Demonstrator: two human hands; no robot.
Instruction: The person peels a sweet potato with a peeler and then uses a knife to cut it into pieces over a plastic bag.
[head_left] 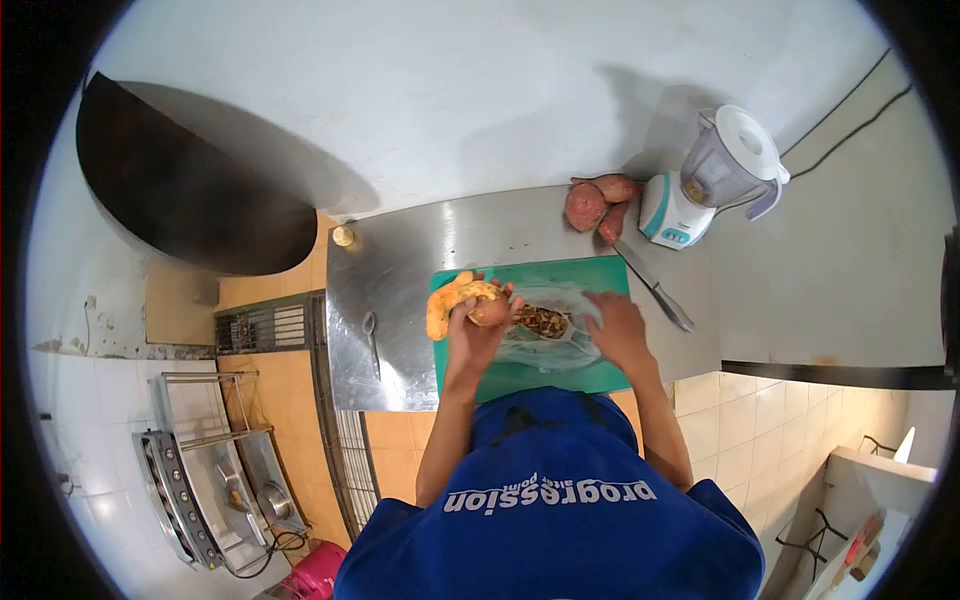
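Note:
My left hand (474, 338) is wrapped round a partly peeled sweet potato (450, 300), orange where bare and brownish red at its right end. It is held above the left part of a green cutting board (450, 375). My right hand (618, 328), fingers apart, is at the right edge of a clear plastic bag (570, 352) on the board; whether its fingertips touch the bag is hard to tell. Dark peelings (543, 321) lie in the bag, between my two hands.
On the steel table (400, 260), a knife (660, 290) lies right of the board, near unpeeled sweet potatoes (586, 207) and a blender (705, 180). Left of the board is a spoon (372, 340); a small round item (343, 236) sits at the far left corner.

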